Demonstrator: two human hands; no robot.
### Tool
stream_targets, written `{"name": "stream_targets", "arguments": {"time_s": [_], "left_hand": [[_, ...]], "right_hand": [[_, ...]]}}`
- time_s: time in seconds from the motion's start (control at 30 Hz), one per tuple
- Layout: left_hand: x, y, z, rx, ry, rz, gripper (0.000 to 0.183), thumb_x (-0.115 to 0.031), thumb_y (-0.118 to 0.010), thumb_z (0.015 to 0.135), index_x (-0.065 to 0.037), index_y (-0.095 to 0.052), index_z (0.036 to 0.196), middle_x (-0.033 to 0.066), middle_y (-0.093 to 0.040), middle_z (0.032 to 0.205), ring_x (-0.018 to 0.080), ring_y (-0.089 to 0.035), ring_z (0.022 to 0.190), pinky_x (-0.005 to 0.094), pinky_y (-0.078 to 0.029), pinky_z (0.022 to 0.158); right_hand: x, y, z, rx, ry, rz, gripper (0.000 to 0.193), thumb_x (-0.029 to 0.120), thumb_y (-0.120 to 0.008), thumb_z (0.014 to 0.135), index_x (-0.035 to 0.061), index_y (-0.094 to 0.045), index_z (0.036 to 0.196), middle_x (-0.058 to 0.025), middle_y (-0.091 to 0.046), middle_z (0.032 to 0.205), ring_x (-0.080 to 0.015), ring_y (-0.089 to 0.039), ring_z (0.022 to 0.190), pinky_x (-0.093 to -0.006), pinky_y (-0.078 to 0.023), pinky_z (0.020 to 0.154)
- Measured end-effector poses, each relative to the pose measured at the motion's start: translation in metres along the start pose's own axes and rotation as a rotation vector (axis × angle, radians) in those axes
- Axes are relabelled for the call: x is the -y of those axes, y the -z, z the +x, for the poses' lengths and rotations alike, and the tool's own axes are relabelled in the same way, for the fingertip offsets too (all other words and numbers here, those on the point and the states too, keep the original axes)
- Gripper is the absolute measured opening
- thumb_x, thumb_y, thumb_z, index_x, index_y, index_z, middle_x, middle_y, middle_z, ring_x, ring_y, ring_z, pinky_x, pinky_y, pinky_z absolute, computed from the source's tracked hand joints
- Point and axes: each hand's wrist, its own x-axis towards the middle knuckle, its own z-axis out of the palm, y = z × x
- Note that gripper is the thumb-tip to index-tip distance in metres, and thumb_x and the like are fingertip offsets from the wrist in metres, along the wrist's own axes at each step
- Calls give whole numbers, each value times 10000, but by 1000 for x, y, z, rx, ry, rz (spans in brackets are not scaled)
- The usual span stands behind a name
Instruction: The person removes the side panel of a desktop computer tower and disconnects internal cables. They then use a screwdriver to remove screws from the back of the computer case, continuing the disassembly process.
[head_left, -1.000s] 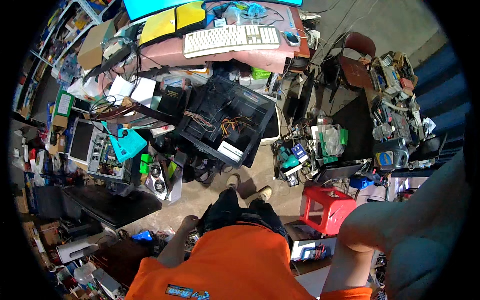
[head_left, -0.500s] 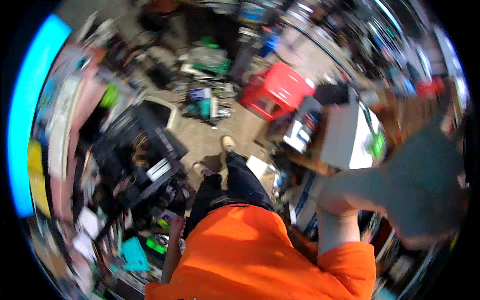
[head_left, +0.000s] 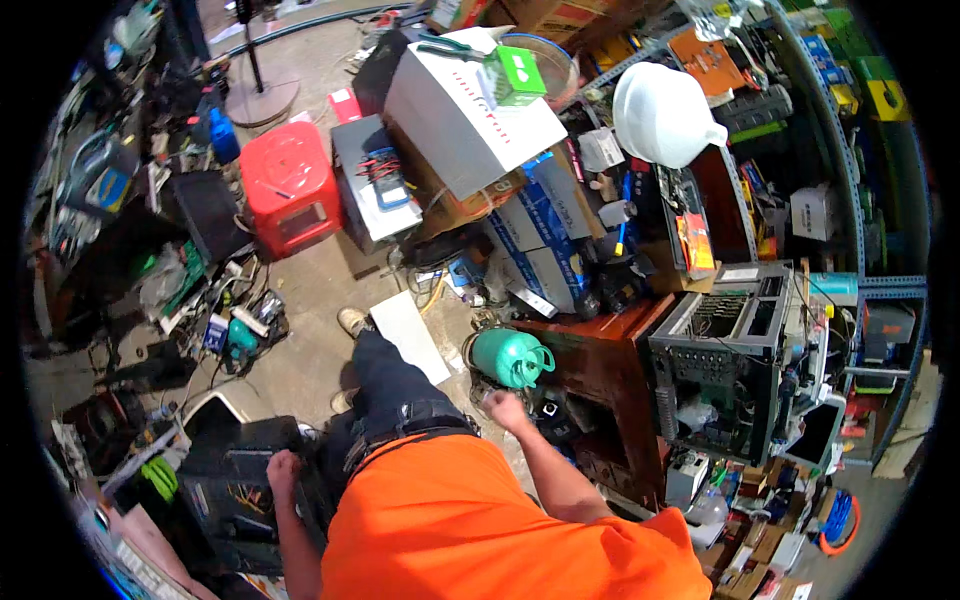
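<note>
My left hand (head_left: 284, 470) hangs beside my thigh, fingers curled into a loose fist with nothing seen in it. Below and around it is a black open case (head_left: 225, 490) with wires inside. My right hand (head_left: 505, 410) is out in front of my right hip, its fingers curled in and nothing visible in them. Just beyond it lies a green gas cylinder (head_left: 508, 357) with a ring-shaped handle; the hand appears apart from it. A white flat panel (head_left: 410, 335) lies on the floor by my shoe.
A red plastic stool (head_left: 290, 190) stands ahead left, beside a grey box with a multimeter (head_left: 385, 180). A large white box (head_left: 470, 110) sits further back. To the right are a reddish wooden cabinet (head_left: 590, 400), an open metal chassis (head_left: 720, 350) and loaded shelves.
My view has turned right, so the stool now sits further left. My right arm, raised and blurred at the right before, has come down near the gas cylinder.
</note>
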Motion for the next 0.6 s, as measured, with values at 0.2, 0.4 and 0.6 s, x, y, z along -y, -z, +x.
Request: {"name": "stream_targets", "arguments": {"time_s": [0.2, 0.4, 0.6], "left_hand": [[-71, -62, 116, -79, -52, 14, 123, -142, -560, 898, -21, -553, 878, 1, -543, 703, 84, -486, 583, 210, -384, 513], [-26, -75, 290, 78, -195, 150, 268, -128, -554, 894, -2, -525, 1129, 50, -602, 840, 103, -554, 721, 228, -443, 604], [14, -68, 422, -142, -442, 10, 284, -140, -565, 891, 17, -534, 1125, 26, -588, 809, 84, -517, 671, 220, -420, 606]], "right_hand": [[10, -5, 94, 362, 75, -350, 358, 339, -547, 799, 8, -665, 860, -199, -657, 860, -345, -644, 754, -431, -506, 694], [78, -7, 207, -81, 141, 34, 313, 321, -543, 846, 42, -652, 937, -194, -650, 852, -350, -635, 829, -421, -496, 744], [114, -105, 259, 253, 349, -354, 323, 302, -530, 867, 45, -640, 1028, -204, -632, 1006, -365, -606, 930, -420, -471, 829]]}}
